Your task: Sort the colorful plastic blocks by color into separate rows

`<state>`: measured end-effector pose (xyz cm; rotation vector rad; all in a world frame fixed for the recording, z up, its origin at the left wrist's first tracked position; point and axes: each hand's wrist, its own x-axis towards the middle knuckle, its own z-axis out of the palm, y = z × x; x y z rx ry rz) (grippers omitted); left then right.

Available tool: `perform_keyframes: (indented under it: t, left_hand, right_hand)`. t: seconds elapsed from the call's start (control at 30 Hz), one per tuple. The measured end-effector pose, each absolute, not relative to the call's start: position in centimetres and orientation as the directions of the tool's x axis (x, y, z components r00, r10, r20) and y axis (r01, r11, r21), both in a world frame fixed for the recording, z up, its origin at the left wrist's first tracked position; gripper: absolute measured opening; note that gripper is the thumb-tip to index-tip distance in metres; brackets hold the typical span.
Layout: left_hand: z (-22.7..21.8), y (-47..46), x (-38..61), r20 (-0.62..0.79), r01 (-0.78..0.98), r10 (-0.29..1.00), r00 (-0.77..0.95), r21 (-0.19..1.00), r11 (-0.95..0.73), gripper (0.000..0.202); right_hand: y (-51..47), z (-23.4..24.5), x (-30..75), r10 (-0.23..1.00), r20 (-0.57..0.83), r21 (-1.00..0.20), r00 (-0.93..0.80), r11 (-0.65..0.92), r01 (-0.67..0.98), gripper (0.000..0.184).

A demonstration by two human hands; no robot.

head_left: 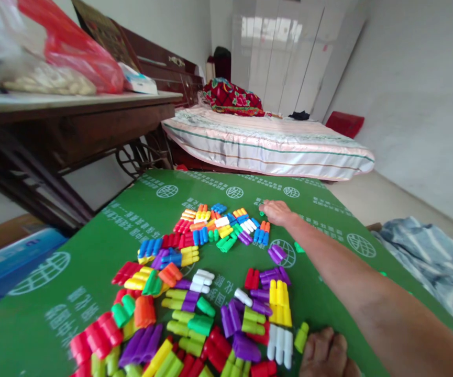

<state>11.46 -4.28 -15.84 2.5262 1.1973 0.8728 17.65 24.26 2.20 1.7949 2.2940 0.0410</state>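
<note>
My right hand [277, 212] reaches out to the far side of the block pile, its fingers bent and closed at a small green plastic block [262, 213], mostly covered by the fingertips. Beside it lie joined blue and orange bullet-shaped blocks [262, 233] and white ones [249, 226]. Closer in are a purple block [277, 254], a yellow set [280, 302] and a white set [280, 345]. My left hand is out of view. What look like toes of a bare foot [324, 353] show at the bottom edge, near a lime block [301, 337].
Many coloured blocks spread over the green printed board [108, 251]. Left stands a sewing-machine table [73, 112] with a red plastic bag [77, 47] on it. A bed [265, 144] is beyond the board. Striped cloth [426, 256] lies at the right.
</note>
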Motion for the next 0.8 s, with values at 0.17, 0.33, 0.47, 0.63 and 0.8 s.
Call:
perform_keyframes:
  t: [0.17, 0.33, 0.47, 0.63, 0.8]
  left_hand:
    - [-12.3, -2.6, 8.7, 0.451, 0.346, 0.47, 0.759, 0.332, -0.878, 0.027]
    - [-10.9, -2.0, 7.1, 0.395, 0.32, 0.503, 0.769, 0.443, -0.837, 0.037]
    - [-10.6, -2.4, 7.7, 0.358, 0.351, 0.537, 0.764, 0.467, -0.812, 0.034]
    - [-7.2, -1.9, 6.5, 0.264, 0.361, 0.535, 0.802, 0.5, -0.787, 0.031]
    - [-6.1, -2.0, 6.2, 0.252, 0.369, 0.544, 0.8, 0.507, -0.779, 0.03]
  right_hand:
    - [21.4, 4.7, 22.7, 0.955, -0.238, 0.213, -0.176, 0.228, 0.95, 0.03]
    - [15.0, 7.7, 30.5, 0.928, -0.372, 0.29, -0.025, 0.142, 0.946, 0.021]
    - [9.2, 7.7, 34.9, 0.883, -0.464, 0.322, 0.075, 0.089, 0.942, 0.02]
    - [5.2, 5.9, 36.9, 0.842, -0.532, 0.293, 0.083, 0.091, 0.952, 0.025]
    - [4.3, 5.5, 36.9, 0.829, -0.551, 0.284, 0.094, 0.08, 0.955, 0.029]
